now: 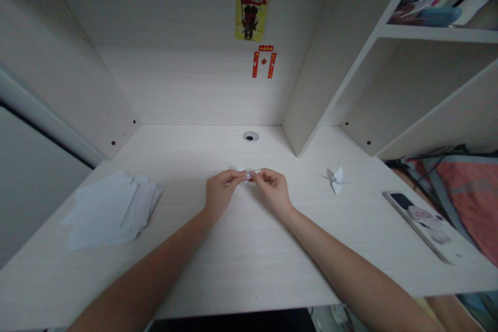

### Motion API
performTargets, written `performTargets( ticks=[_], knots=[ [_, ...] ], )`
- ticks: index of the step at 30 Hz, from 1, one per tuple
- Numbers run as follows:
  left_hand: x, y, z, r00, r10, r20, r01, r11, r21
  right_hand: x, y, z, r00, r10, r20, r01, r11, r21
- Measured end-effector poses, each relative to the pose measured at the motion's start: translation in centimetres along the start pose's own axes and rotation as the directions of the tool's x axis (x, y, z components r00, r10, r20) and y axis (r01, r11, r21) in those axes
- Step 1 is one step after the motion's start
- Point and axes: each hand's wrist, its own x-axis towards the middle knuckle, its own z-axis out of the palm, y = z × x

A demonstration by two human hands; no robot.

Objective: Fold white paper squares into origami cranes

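Observation:
Over the middle of the desk, my left hand (223, 190) and my right hand (274, 189) meet fingertip to fingertip. Both pinch a small piece of folded white paper (248, 176) between thumb and fingers. Most of that paper is hidden by the fingers, so its exact shape cannot be made out. To the right of my right hand stands a folded white paper crane (336, 181), apart from it. A loose stack of white paper sheets (111, 210) lies to the left of my left hand.
A phone in a decorated case (422, 225) lies near the right edge of the desk (249, 270). A round cable hole (251, 136) sits at the back. An upright divider (311, 88) and shelves bound the right; red and grey fabric (459, 187) lies beyond the phone.

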Motion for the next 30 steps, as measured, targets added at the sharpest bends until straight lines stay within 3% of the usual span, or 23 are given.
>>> performTargets(
  ticks=[9, 19, 25, 30],
  knots=[
    [-0.4, 0.9, -0.2, 0.997, 0.072, 0.019, -0.074, 0.989, 0.127, 0.2, -0.3, -0.3, 0.999, -0.037, -0.004, 0.036, 0.999, -0.029],
    [-0.4, 0.8, -0.2, 0.998, 0.06, -0.013, -0.058, 0.993, 0.103, 0.0, -0.9, -0.6, 0.993, -0.118, 0.014, 0.118, 0.97, -0.214],
    [-0.4, 0.5, -0.5, 0.992, 0.126, -0.003, -0.123, 0.972, 0.203, -0.1, -1.1, -0.8, 0.979, -0.182, 0.09, 0.202, 0.912, -0.356],
    [-0.4, 0.6, -0.5, 0.989, 0.146, -0.002, -0.142, 0.965, 0.221, -0.2, -0.7, -0.6, 0.977, -0.208, 0.038, 0.21, 0.935, -0.285]
  ],
)
